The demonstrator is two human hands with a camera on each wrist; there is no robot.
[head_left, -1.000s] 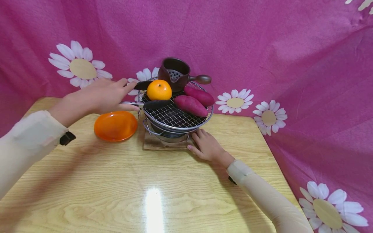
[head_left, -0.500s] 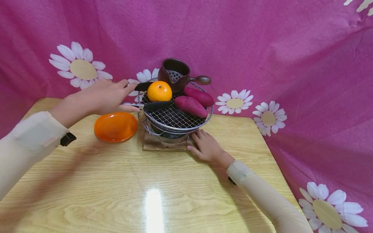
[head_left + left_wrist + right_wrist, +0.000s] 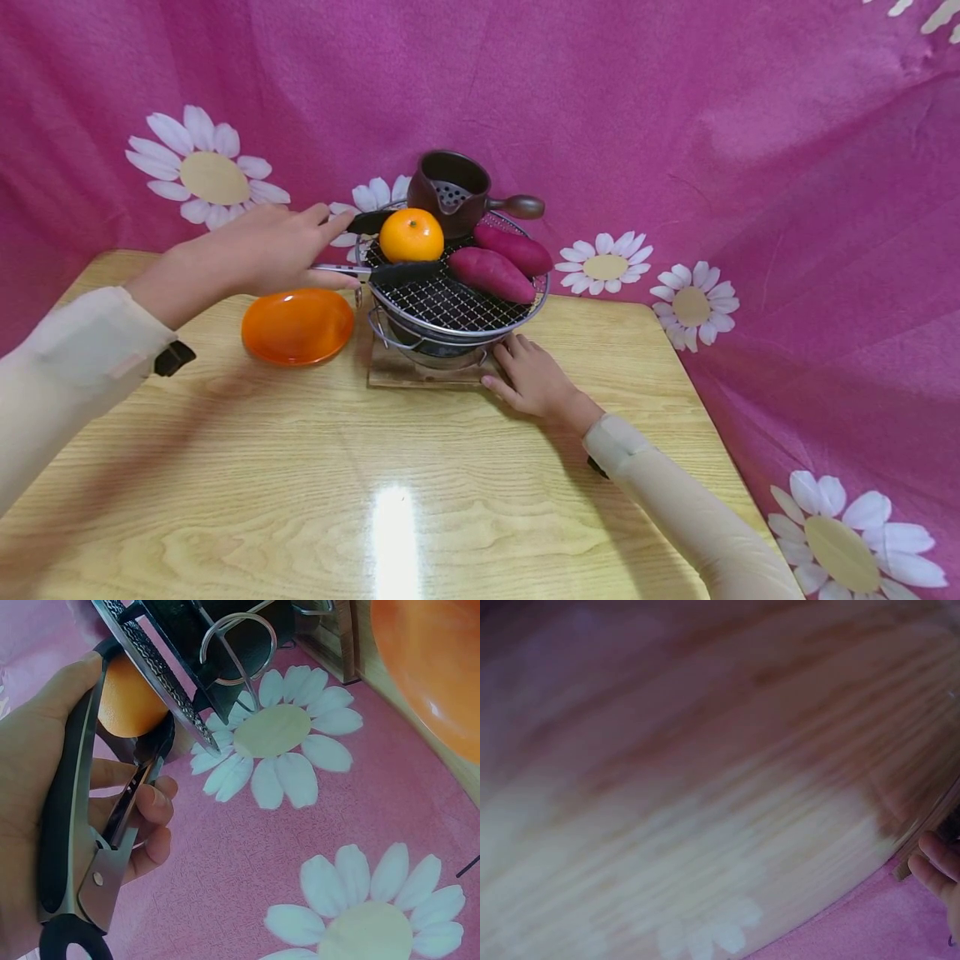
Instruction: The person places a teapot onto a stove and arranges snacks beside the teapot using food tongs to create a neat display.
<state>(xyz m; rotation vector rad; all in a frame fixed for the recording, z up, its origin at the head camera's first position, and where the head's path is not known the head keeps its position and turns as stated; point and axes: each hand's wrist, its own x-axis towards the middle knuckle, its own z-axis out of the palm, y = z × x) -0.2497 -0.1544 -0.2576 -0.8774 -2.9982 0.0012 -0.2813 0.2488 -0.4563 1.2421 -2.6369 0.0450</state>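
Observation:
My left hand (image 3: 262, 250) holds a pair of tongs (image 3: 64, 802) with black grips and black tips. The tongs' jaws stand apart, one on either side of an orange (image 3: 411, 236) at the left of a round wire grill rack (image 3: 450, 307). Two purple sweet potatoes (image 3: 491, 275) lie at the rack's right. My right hand (image 3: 531, 379) rests low at the right front corner of the wooden board (image 3: 420, 373) under the grill, fingers extended along its side. In the right wrist view only some fingers (image 3: 937, 874) show, touching the board's edge.
A dark brown spouted pot (image 3: 450, 187) with a side handle sits at the rack's back. Left of the grill, an orange plate (image 3: 297, 327) lies on the wooden table (image 3: 300, 483). A pink daisy-patterned cloth (image 3: 637, 125) hangs behind and spreads beside the table.

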